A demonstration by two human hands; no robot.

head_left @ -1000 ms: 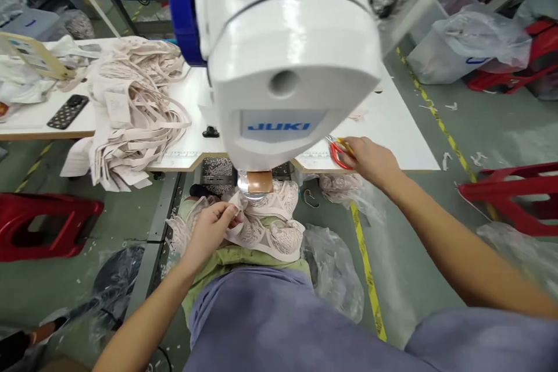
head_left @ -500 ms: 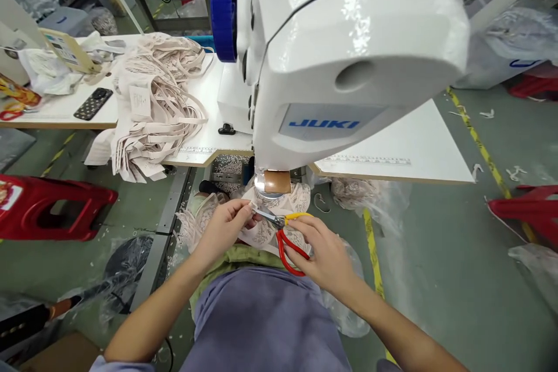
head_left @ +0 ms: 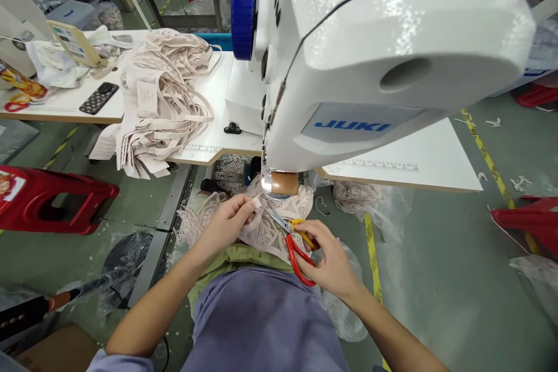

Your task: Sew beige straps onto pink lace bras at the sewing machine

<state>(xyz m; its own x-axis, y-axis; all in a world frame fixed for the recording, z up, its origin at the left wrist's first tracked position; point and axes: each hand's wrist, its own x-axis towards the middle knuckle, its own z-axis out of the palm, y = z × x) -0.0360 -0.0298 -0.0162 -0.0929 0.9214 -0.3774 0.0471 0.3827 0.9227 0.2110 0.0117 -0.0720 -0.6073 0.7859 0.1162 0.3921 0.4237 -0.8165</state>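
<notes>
In the head view my left hand pinches the pale end of a beige lace bra, whose cups spread across my lap below the machine. My right hand grips scissors with one red and one yellow handle, fingers through the loops. Their blades point up and left, lying just right of the pinched end and over the lace. Right above both hands is the needle end of a white JUKI sewing machine, with a brown plate.
A heap of beige bras hangs over the table's front edge at left, near a phone. Red stools stand at both sides. Plastic bags and yellow floor tape lie to the right.
The scissors have drawn back right and slightly down from the pinched end, along with my right hand. My left hand keeps its pinch. The view has shifted a little.
</notes>
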